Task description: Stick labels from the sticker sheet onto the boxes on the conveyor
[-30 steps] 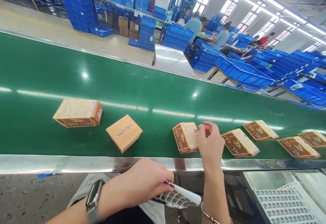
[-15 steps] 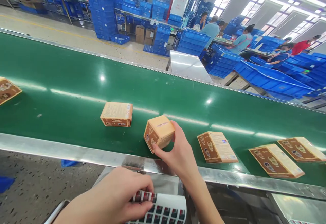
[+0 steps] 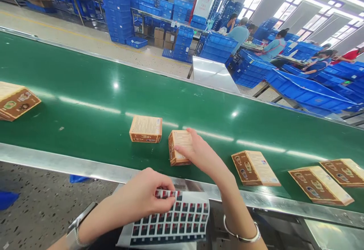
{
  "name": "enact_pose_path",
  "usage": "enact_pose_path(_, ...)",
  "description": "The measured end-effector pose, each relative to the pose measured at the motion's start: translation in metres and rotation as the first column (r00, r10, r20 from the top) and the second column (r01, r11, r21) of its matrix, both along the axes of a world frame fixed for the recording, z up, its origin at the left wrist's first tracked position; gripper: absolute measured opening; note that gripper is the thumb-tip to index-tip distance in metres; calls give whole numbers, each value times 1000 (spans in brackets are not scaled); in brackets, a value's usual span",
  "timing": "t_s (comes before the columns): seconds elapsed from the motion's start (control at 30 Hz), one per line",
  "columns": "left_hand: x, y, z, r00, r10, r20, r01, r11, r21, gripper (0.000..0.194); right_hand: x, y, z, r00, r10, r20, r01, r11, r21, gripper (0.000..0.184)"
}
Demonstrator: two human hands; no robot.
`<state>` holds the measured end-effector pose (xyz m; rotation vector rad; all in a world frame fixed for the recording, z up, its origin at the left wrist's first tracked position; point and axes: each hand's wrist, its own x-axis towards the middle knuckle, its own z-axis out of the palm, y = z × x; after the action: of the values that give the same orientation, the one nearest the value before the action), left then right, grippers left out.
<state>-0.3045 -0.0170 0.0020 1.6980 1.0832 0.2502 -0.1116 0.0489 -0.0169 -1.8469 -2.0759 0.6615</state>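
My right hand (image 3: pixel 196 147) is closed around a small brown and cream carton (image 3: pixel 179 140), which lies on the green conveyor belt (image 3: pixel 142 87). Its thumb rests on the printed cream face. Left of it, just apart, lies another carton (image 3: pixel 146 128) of the same kind. My left hand (image 3: pixel 152 193) pinches the upper edge of a sticker sheet (image 3: pixel 182 219) between thumb and forefinger. Rows of small dark and red labels cover the white sheet, which sits below the belt's near rail.
More cartons lie on the belt: one (image 3: pixel 17 100) at far left, several to the right, such as this carton (image 3: pixel 254 168). A metal rail (image 3: pixel 85 166) edges the belt. Beyond stand stacked blue crates (image 3: pixel 115 11), a metal table (image 3: pixel 213 73) and seated people.
My right hand has turned the carton and set it down on the belt, cream printed face up. The other cartons have shifted right. The sticker sheet and my left hand sit higher in view.
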Motion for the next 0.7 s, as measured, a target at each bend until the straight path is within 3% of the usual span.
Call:
enact_pose_path(0.1, 0, 2, 1, 1000, -7, -30, 7, 1000, 6, 19, 9, -13, 2, 999, 55, 1, -55, 998, -20, 63)
enact_pose_path(0.2, 1, 3, 2, 1000, -11, -19, 11, 1000, 15, 22, 20, -34, 9, 994, 91, 54, -98, 985, 142, 58)
enact_pose_path(0.3, 2, 3, 2, 1000, 7, 4, -7, 1000, 10, 24, 28, -58, 19, 983, 181, 32, -180, 910, 373, 35)
enact_pose_path(0.43, 4, 4, 3, 999, -5, 53, 6, 1000, -14, 23, 29, -81, 23, 895, 446, 20, -416, 816, 401, 16)
enact_pose_path(0.6, 8, 7, 6, 996, 12, 86, -10, 1000, -26, 24, 25, -92, 15, 918, 392, 58, -362, 770, 526, 18)
enact_pose_path(0.7, 9, 7, 6, 997, 18, 81, -14, 999, -44, 25, 25, -98, 13, 937, 348, 1, -290, 780, 554, 24)
